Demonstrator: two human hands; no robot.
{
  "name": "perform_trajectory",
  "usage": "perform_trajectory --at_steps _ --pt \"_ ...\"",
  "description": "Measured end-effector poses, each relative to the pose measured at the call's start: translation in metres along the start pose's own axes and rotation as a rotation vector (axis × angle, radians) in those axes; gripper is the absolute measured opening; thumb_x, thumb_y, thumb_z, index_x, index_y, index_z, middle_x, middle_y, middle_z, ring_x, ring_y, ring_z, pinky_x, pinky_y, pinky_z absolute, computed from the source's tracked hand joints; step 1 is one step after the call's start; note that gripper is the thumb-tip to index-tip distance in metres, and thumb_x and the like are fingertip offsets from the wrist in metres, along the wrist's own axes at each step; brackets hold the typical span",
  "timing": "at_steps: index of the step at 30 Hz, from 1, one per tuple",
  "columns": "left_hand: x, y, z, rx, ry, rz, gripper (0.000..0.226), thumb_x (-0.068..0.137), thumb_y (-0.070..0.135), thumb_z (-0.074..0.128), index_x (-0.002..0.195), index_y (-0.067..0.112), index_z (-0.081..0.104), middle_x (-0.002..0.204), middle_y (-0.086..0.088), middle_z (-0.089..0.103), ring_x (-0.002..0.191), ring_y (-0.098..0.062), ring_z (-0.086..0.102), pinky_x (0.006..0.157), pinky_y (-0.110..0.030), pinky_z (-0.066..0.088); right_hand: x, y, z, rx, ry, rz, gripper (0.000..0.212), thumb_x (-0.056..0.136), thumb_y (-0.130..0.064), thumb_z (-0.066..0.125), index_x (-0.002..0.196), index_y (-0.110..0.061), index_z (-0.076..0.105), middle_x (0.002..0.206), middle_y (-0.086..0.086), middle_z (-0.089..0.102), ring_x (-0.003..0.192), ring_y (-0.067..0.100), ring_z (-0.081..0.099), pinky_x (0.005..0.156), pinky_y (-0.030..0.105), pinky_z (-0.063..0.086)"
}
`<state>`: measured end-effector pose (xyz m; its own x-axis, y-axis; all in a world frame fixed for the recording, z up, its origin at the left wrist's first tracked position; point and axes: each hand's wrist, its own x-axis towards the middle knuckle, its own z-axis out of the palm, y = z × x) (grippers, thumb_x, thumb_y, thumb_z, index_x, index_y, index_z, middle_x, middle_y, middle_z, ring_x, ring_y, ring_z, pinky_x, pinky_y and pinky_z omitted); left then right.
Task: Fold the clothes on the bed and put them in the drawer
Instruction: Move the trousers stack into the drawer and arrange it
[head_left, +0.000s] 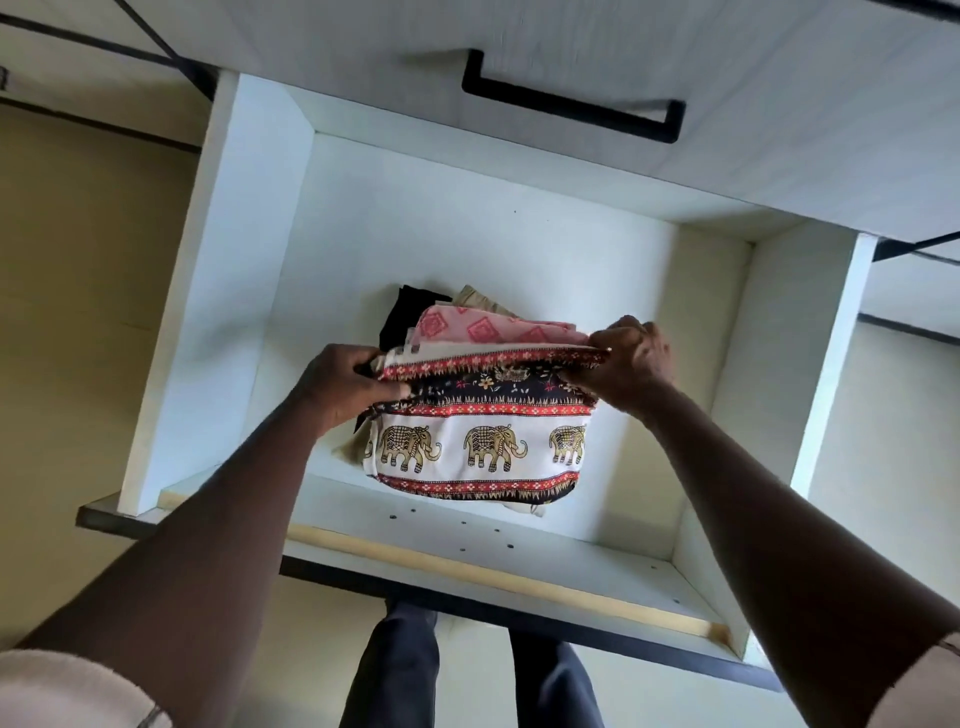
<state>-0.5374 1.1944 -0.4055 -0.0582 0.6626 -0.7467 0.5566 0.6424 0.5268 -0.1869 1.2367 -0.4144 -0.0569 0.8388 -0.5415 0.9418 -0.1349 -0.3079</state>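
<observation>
Fingers (613, 345) of both hands pinch the elephant-print garment's (478, 441) top fold over the open drawer (228, 291); releasing unevenly could topple the folded stack underneath.

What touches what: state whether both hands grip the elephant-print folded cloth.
Touching. The head view shows the left hand and right hand pinching the elephant-print folded cloth at its top corners.

You're looking at folded clothes (475, 415) sitting in the open drawer (218, 291), near its front wall, under the closed drawer's handle (571, 104).
</observation>
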Motion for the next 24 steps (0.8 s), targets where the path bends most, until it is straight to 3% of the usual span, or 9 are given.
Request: perform_trajectory --at_steps 2,4,7,11,15,20,22,24 --pt "-0.007 0.003 -0.004 -0.066 0.025 -0.009 0.019 0.080 0.022 0.086 0.097 0.019 0.078 0.085 -0.003 0.078 0.086 -0.027 0.075 0.071 -0.029 0.059 -0.005 0.007 -0.009 0.291 0.004 0.055 0.033 0.070 -0.057 0.086 0.072 -0.028 0.070 0.074 -0.009 0.063 0.082 0.018 0.061 0.066 0.029 0.042" --pt "-0.014 0.008 -0.009 -0.317 0.080 -0.033 0.020 0.083 0.017 0.081 0.102 0.012 0.076 0.087 -0.009 0.079 0.086 -0.030 0.075 0.060 -0.023 0.055 -0.019 0.002 -0.022 0.598 -0.008 0.097 0.030 0.072 -0.038 0.091 0.067 -0.019 0.068 0.053 -0.013 0.057 0.056 0.007 0.054 0.052 0.022 0.038" --pt "-0.030 0.026 -0.019 -0.625 0.191 -0.007 0.022 0.079 0.016 0.078 0.100 0.014 0.077 0.084 -0.009 0.079 0.080 -0.031 0.076 0.061 -0.031 0.059 -0.042 -0.016 -0.041 0.962 -0.058 0.102 0.029 0.072 -0.027 0.092 0.077 -0.009 0.070 0.062 -0.004 0.066 0.058 0.011 0.059 0.055 0.022 0.045" --pt "-0.037 0.054 -0.049 -0.727 0.430 0.034 0.012 0.084 0.013 0.078 0.092 0.022 0.079 0.080 0.002 0.078 0.074 -0.020 0.075 0.058 -0.029 0.059 -0.047 -0.058 -0.065 1.308 -0.054 0.117 0.022 0.074 -0.019 0.084 0.084 -0.008 0.068 0.068 0.003 0.071 0.055 0.015 0.063 0.053 0.023 0.049" --pt "0.001 0.078 -0.103 -0.594 0.548 0.004 0.009 0.080 0.023 0.083 0.087 0.023 0.077 0.083 0.002 0.077 0.078 -0.024 0.075 0.065 -0.037 0.061 -0.007 -0.107 -0.067 1.324 0.043 0.182 0.029 0.079 -0.027 0.088 0.091 -0.006 0.073 0.081 0.011 0.077 0.070 0.027 0.074 0.064 0.039 0.062" --pt "0.113 0.094 -0.124 -0.166 0.655 0.008 0.032 0.088 0.035 0.078 0.114 0.017 0.070 0.110 -0.004 0.073 0.095 -0.021 0.070 0.077 -0.028 0.055 0.100 -0.146 -0.034 1.380 0.097 0.379 0.033 0.081 -0.026 0.088 0.106 -0.009 0.074 0.092 0.013 0.079 0.083 0.029 0.078 0.074 0.047 0.065" --pt "0.153 0.090 -0.115 -0.025 0.636 0.006 0.047 0.091 0.036 0.074 0.130 0.012 0.062 0.125 -0.010 0.068 0.113 -0.027 0.066 0.088 -0.030 0.052 0.140 -0.147 -0.011 1.322 0.127 0.391 0.034 0.081 -0.020 0.087 0.111 -0.010 0.074 0.092 0.010 0.078 0.082 0.026 0.077 0.073 0.039 0.064" --pt "0.177 0.082 -0.101 0.149 0.639 0.031 0.057 0.093 0.033 0.070 0.141 0.010 0.050 0.142 -0.013 0.055 0.132 -0.031 0.052 0.104 -0.037 0.043 0.167 -0.140 0.014 1.141 0.104 0.434 0.024 0.081 -0.019 0.084 0.101 -0.016 0.072 0.085 0.002 0.074 0.076 0.019 0.073 0.063 0.026 0.059"
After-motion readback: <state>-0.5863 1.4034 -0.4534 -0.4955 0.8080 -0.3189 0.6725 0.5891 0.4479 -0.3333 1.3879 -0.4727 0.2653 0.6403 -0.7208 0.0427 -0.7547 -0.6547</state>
